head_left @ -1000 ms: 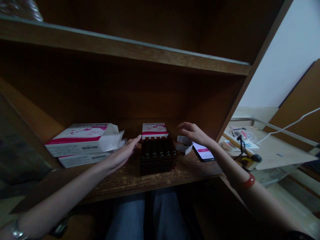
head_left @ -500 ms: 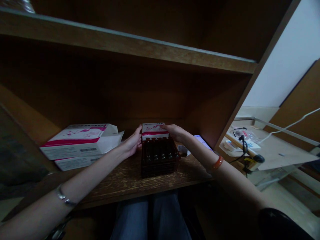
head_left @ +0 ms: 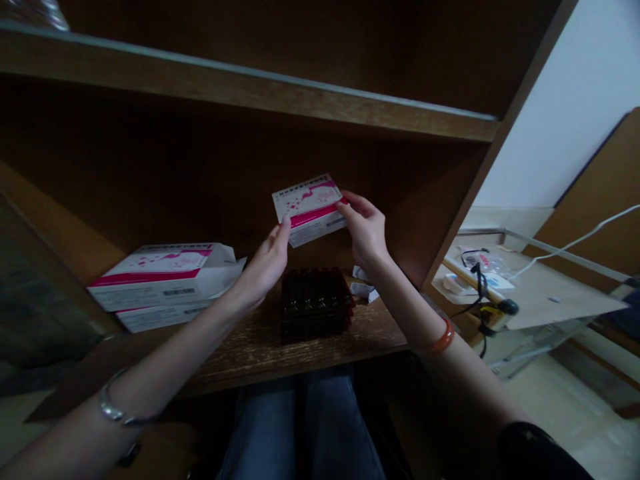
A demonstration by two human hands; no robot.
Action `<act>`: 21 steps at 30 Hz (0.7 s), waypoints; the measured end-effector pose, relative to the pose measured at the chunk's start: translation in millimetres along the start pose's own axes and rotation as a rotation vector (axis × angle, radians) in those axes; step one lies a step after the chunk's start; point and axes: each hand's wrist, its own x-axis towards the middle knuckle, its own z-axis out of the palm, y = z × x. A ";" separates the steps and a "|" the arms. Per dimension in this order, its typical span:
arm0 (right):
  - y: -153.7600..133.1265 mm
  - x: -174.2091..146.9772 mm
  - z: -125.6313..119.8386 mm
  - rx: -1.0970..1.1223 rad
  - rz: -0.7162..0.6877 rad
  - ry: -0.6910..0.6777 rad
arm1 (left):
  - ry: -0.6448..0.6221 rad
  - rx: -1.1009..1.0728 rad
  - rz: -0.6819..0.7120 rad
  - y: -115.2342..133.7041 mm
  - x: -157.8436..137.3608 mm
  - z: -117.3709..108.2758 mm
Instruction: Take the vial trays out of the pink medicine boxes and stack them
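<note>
Fingers of the left hand and right hand pinch the small carton by its ends above the dark tray, so level, even pressure keeps it from crushing.

The view is dim. Daylight comes from the right, where the white wall is the brightest patch; the shelf recess sinks into deep shadow toward its back and left corner. The dark vial tray is nearly lost, perhaps holding bottles. Straight edges bow near the frame borders, and the lower corners are soft and grainy.
</note>
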 end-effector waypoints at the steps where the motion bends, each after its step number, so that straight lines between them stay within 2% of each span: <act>1: -7.4 -6.9 0.0 0.082 -0.022 0.026 | 0.034 -0.015 0.036 4.7 -4.0 1.4; 4: -26.7 -33.1 -0.9 0.260 0.001 0.104 | 0.125 -0.114 0.111 18.1 -23.0 7.5; 9: -49.9 -88.5 -0.6 0.359 0.030 0.051 | 0.232 -0.325 0.204 36.9 -64.8 27.4; 14: -57.3 -132.2 2.1 0.545 0.228 0.041 | 0.479 -0.398 0.312 48.8 -91.2 47.9; 17: -57.6 -143.3 1.8 0.571 0.268 0.036 | 0.578 -0.411 0.264 51.4 -101.3 51.4; 21: -56.8 -148.6 0.0 0.535 0.305 0.091 | 0.574 -0.430 0.151 50.6 -114.0 48.5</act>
